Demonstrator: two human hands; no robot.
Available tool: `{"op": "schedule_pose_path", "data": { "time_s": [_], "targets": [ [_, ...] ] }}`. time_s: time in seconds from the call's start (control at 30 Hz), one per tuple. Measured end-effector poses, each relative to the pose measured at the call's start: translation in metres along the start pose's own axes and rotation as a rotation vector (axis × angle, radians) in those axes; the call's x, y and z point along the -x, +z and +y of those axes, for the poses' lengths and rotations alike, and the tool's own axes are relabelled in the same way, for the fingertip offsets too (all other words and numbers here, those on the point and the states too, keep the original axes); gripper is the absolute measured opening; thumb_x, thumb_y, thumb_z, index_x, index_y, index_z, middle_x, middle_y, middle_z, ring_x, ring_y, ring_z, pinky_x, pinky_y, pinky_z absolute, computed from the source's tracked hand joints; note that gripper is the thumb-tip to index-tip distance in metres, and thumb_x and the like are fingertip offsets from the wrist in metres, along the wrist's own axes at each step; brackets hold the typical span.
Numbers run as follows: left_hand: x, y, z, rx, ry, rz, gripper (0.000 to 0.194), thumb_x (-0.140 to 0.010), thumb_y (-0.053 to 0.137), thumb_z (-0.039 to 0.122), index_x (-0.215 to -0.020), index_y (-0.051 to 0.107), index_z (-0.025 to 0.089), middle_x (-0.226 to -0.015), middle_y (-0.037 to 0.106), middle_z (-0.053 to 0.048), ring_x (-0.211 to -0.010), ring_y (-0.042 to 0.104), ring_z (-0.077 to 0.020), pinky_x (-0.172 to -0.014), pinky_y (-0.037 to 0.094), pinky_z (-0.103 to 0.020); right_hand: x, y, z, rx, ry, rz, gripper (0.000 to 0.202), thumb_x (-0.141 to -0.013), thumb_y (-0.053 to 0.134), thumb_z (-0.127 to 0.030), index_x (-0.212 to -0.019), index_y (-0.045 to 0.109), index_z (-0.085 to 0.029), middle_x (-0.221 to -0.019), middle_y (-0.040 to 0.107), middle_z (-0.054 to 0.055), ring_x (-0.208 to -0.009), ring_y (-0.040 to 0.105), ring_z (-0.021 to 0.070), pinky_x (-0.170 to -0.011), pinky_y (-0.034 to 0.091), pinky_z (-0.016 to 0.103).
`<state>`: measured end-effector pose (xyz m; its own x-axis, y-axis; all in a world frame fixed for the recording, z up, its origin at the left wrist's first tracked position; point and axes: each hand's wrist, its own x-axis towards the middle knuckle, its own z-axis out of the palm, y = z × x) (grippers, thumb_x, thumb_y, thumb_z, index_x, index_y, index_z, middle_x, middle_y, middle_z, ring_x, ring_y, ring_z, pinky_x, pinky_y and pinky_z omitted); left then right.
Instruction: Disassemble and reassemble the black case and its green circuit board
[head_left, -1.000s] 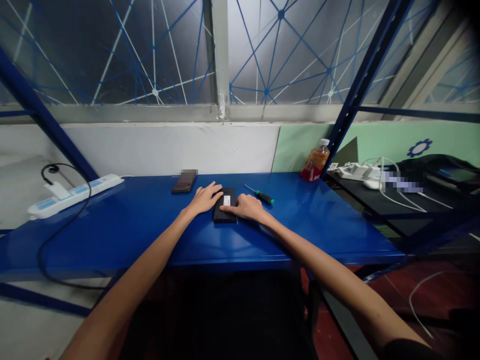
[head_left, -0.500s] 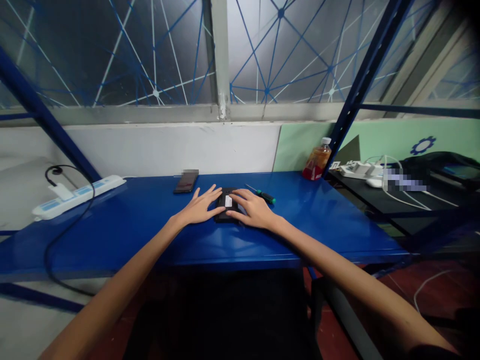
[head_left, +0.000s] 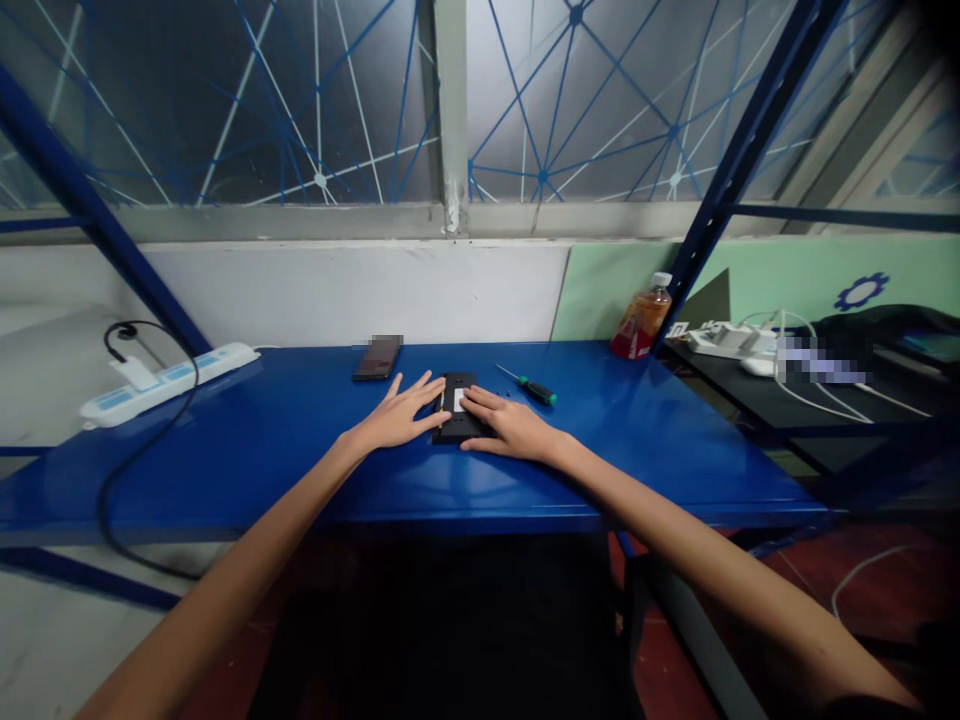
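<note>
A flat black case [head_left: 459,428] with a white label lies on the blue table, between my hands. My left hand [head_left: 396,412] is at its left edge, fingers stretched out and thumb tip touching the case. A thin pale strip shows along that edge beside the fingertips. My right hand [head_left: 519,424] rests flat over the right side of the case. Its fingers reach onto the label, and its thumb lies lower, by the near right corner. A screwdriver [head_left: 538,390] with a green and black handle lies just beyond my right hand, with tiny dark bits near its shaft.
A dark phone [head_left: 379,358] lies behind my left hand on the blue table [head_left: 300,440]. To the left is a white power strip [head_left: 172,385] with a black cable. A drink bottle [head_left: 642,318] stands at the back right. Chargers [head_left: 739,342] and white cables lie on a neighbouring surface.
My right hand's fingers have drawn closer together and its thumb has slid down off the case's middle, exposing more of the case. My left hand stays at the left edge. The view has shifted slightly.
</note>
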<state>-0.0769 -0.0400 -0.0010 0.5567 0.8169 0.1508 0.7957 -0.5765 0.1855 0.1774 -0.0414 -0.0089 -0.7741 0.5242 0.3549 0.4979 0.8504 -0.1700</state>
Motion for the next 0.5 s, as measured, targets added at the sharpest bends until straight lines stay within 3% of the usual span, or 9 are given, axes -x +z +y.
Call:
{"op": "schedule_pose_path", "data": {
  "time_s": [0.37,0.5],
  "targets": [
    [0.014,-0.005,-0.021,-0.055,-0.057,-0.006,0.058,-0.097,0.032,0.053,-0.151,0.025,0.032,-0.156,0.026,-0.002,-0.146,0.016,-0.0304,-0.114,0.003,-0.063,0.004,-0.005,0.003,-0.016,0.007,-0.019,0.074,-0.085,0.058,-0.058,-0.140,0.047,-0.010,-0.148,0.040,0.019,-0.137,0.038,0.0317,-0.110,0.040,0.045],
    [0.014,-0.006,-0.021,-0.082,-0.058,-0.001,0.056,-0.096,0.034,0.045,-0.151,0.026,0.031,-0.156,0.027,-0.001,-0.146,0.017,-0.0292,-0.115,0.003,-0.061,0.002,-0.002,-0.003,0.043,-0.033,0.031,0.063,-0.088,0.055,-0.052,-0.135,0.051,-0.010,-0.142,0.049,0.019,-0.134,0.043,0.0318,-0.105,0.045,0.046]
  ]
}}
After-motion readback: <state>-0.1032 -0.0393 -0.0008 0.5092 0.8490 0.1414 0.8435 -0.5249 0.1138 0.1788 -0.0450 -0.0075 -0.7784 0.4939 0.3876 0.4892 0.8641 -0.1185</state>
